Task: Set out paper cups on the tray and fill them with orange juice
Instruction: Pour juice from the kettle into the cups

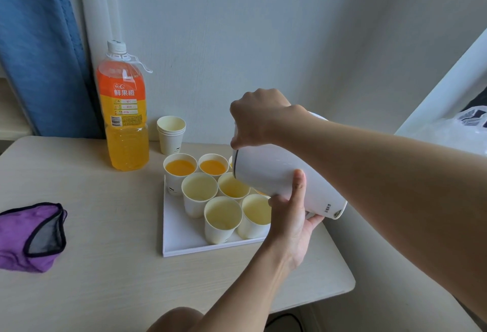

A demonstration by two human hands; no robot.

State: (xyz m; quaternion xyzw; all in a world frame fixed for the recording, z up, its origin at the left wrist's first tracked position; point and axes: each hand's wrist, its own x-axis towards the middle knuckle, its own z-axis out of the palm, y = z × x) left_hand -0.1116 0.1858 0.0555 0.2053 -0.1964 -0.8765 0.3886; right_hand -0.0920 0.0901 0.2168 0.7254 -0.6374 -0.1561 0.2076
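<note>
The white tray (184, 239) sits on the table (105, 226). A white kettle (274, 170) is tilted above the tray's right side. The right hand (259, 118) grip is clamped on the kettle's upper end. The left hand (290, 215) grip wraps its base, thumb up the side. On the tray, two filled cups (180, 167) stand at the rear, with four empty cups (222, 215) in front. The orange juice bottle (123, 110) and spare cups (171, 131) stand behind the tray. A purple cloth (15, 239) lies well to its left.

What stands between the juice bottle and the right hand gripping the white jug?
A stack of empty paper cups stands on the table there, nearer the bottle than the right hand; the head view shows it.
</note>
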